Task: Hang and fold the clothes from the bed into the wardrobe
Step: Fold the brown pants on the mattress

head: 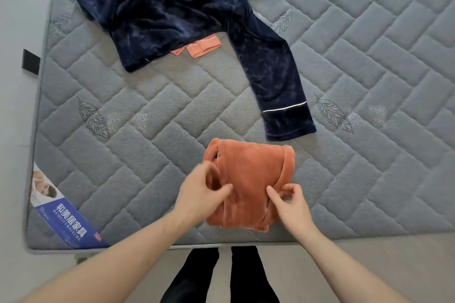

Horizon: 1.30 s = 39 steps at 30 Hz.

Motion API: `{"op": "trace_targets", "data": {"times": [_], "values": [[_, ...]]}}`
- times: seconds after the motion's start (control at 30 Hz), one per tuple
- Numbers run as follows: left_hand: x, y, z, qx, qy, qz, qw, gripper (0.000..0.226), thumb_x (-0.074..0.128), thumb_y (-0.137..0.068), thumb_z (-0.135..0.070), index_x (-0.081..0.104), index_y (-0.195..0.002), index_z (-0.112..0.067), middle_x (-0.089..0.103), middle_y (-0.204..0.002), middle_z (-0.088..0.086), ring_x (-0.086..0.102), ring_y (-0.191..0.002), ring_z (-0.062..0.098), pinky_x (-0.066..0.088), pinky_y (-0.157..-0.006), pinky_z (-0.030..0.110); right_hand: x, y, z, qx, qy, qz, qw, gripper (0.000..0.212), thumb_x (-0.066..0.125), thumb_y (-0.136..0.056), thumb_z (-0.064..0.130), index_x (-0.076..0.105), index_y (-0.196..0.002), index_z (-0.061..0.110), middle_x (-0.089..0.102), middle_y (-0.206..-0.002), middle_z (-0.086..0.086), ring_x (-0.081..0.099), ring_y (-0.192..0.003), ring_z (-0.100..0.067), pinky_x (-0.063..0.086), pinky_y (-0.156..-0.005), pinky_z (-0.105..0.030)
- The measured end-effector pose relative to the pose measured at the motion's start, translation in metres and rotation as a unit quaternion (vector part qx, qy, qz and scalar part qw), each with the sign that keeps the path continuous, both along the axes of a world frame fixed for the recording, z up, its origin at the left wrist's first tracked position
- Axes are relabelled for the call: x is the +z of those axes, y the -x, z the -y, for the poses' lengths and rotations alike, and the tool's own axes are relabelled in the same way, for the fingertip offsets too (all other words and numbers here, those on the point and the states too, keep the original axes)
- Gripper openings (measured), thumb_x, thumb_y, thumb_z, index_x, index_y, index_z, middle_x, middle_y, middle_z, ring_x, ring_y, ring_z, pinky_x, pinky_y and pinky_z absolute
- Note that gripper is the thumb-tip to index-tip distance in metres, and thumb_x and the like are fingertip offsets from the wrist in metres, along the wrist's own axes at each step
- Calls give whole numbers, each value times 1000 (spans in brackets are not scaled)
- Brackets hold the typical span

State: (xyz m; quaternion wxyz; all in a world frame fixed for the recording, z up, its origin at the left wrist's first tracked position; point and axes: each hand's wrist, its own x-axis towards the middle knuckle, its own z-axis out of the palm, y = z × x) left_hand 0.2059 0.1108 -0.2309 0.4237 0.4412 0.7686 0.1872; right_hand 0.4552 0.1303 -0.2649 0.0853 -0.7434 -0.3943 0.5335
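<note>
A folded orange top [248, 179] lies near the front edge of the bed [147, 106]. Its sides are pinched by the left hand [200, 194] and right hand [290, 202], fingers curled.

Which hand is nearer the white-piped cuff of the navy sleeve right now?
Right. The right hand pinches the folded orange garment at its right edge, below the cuff. The left hand grips the garment's left edge, farther from the cuff.
</note>
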Motion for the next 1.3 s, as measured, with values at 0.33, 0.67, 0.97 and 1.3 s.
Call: {"op": "trace_targets", "data": {"times": [0.33,0.67,0.97,1.3], "values": [[-31,-26,-25,292,291,288,865,102,92,-43,-47,47,-132,-26,70,-115,0,68,-104,24,55,-96,44,-15,35,-32,-70,132,-38,988,108,59,-77,84,23,-161,25,56,-147,-2,55,-133,-28,42,-114,-39],[-44,-13,-17,351,286,367,813,34,73,-43,-26,77,-76,-22,73,-84,8,70,-77,27,52,-77,36,-20,37,-81,-86,155,-106,978,55,66,-74,64,68,-109,21,80,-92,-2,73,-95,-23,57,-93,-42],[-33,1,-38,79,133,-77,985,149,85,-46,-45,-5,-162,-21,5,-169,6,13,-155,29,22,-126,46,-14,19,-67,-58,55,-96,992,72,76,-83,61,53,-143,29,65,-133,9,61,-122,-12,46,-112,-39],[-47,16,-118,-422,206,-123,874,159,85,-46,-54,-24,-160,-31,0,-172,-6,27,-152,28,28,-124,39,-17,25,53,-237,179,-167,940,131,94,-45,66,37,-152,16,65,-120,12,64,-111,-5,46,-105,-33]]}}
